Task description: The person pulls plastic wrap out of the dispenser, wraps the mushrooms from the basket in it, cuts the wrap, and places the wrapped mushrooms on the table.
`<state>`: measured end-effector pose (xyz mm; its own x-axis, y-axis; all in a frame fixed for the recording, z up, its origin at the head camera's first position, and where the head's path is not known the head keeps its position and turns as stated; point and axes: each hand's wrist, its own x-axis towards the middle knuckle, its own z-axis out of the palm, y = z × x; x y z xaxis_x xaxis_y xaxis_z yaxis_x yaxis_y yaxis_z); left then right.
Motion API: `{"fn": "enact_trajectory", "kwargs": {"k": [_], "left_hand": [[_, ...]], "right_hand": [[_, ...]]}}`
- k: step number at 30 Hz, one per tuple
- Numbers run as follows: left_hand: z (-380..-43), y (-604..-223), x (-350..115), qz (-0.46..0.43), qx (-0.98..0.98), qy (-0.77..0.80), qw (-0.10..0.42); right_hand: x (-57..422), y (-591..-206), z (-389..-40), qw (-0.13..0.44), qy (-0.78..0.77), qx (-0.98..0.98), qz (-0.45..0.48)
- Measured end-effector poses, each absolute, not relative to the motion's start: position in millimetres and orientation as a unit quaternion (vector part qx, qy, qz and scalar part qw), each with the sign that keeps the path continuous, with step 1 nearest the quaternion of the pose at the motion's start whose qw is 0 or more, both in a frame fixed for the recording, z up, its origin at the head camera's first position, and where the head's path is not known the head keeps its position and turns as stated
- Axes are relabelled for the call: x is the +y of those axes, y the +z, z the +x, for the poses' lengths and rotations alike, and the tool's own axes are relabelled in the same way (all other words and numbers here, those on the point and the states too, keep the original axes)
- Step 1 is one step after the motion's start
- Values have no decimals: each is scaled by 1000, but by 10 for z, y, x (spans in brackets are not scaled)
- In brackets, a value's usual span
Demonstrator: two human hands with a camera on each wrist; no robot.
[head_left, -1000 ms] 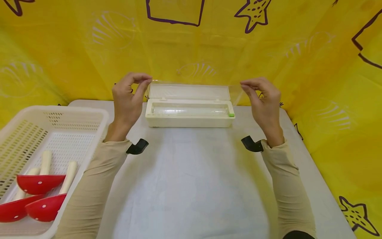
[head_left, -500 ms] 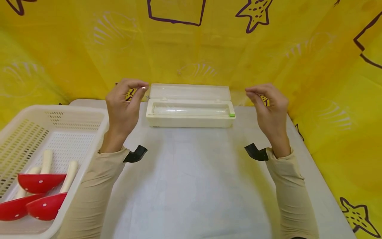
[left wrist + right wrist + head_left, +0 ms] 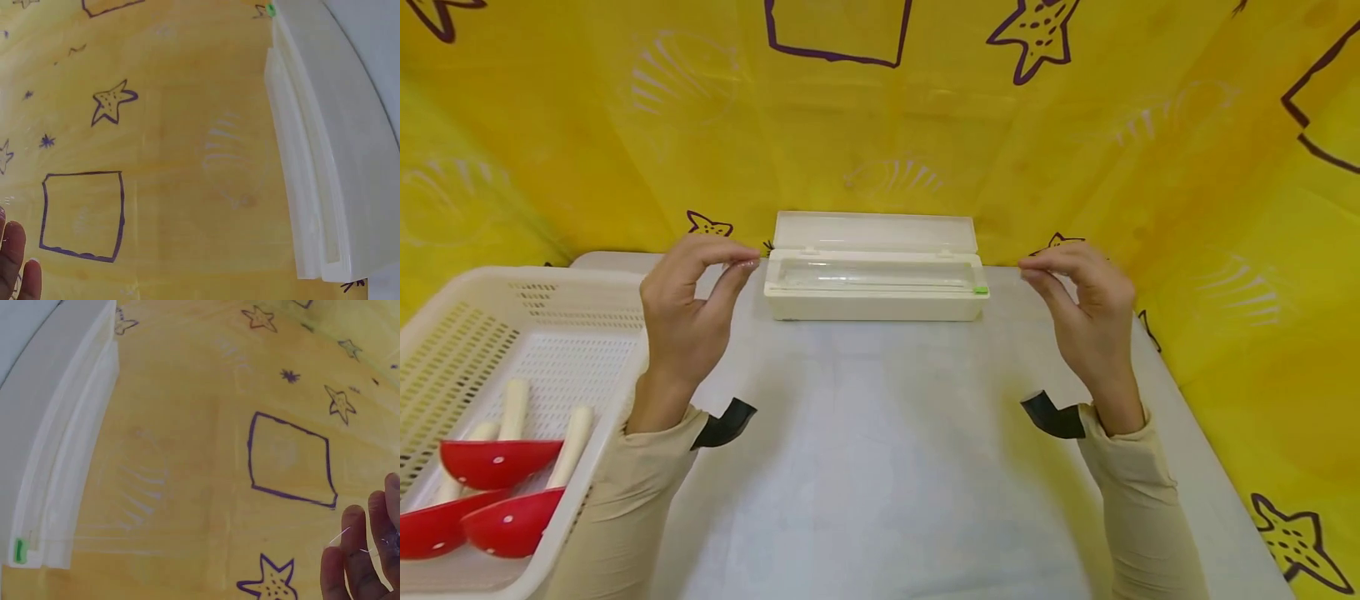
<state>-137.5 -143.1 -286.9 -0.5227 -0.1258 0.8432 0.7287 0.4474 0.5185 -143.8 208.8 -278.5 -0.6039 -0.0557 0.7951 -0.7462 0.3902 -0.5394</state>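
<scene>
A cream cling film dispenser (image 3: 876, 307) stands at the back of the table, its lid (image 3: 876, 232) raised behind it and a clear film roll (image 3: 880, 275) inside. A green slider (image 3: 981, 290) sits at its right end. To the left of the box my left hand (image 3: 692, 308) is raised, thumb and forefinger pinched together at the film's edge. On the opposite side my right hand (image 3: 1082, 308) pinches in the same way. Between them the transparent cling film (image 3: 137, 536) is barely visible; faint streaks show in the right wrist view. Both wrist views show loose fingertips only.
A white perforated basket (image 3: 658, 287) stands on the left, close under my left forearm. Several red ladles (image 3: 501, 464) with cream handles lie in it. A yellow patterned curtain (image 3: 880, 108) hangs behind and to the right of the white-covered table (image 3: 880, 467).
Both hands have come down and back toward me, and drifted further apart, keeping their pinch. The film between them has passed below the raised lid. The dispenser has stayed in place.
</scene>
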Motion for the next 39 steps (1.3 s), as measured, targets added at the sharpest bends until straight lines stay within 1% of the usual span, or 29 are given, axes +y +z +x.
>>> {"fn": "enact_trajectory", "kwargs": {"k": [3, 7, 12, 21, 32, 36, 39], "left_hand": [[-1292, -2924, -1460, -218, -730, -479, 436], [-1184, -3005, -1491, -233, -731, -480, 426], [-1049, -3106, -1534, -255, -736, -473, 412], [-832, -3300, -1636, -308, -756, -440, 375], [-665, -3526, -1740, -331, -772, -423, 339], [-644, -3596, -1766, -348, -777, -424, 309], [-625, -3639, -1789, -349, -790, -425, 272]], "right_hand": [[2121, -2843, -1344, 354, 468, -763, 270], [2160, -2922, -1234, 334, 477, -761, 287], [2210, -3021, -1127, 290, 504, -747, 323], [2306, -3239, -984, 233, 470, -776, 350], [2336, -3472, -811, 128, 433, -831, 325], [2374, -3543, -787, 64, 435, -840, 317], [2405, -3612, -796, 19, 436, -840, 323]]}}
